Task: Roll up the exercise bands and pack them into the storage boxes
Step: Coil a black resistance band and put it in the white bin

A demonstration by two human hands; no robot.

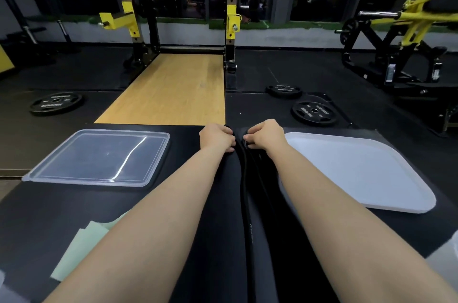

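Clear lid (99,157) | white lid (357,171) | both hands pinch black band (244,178): left hand (216,137), right hand (264,135)

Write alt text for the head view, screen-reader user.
Both hands, left hand and right hand, pinch the far end of a black exercise band laid lengthwise on a black mat. A clear lid lies left, a white lid right, gym racks behind.

Three black weight plates are lying flat on the dark gym floor: one (56,103) far left, two (283,91) (314,113) to the right. A yellow-and-black squat rack (231,22) is standing over a wooden platform (171,90). A plate-loaded machine (396,40) is sitting far right.
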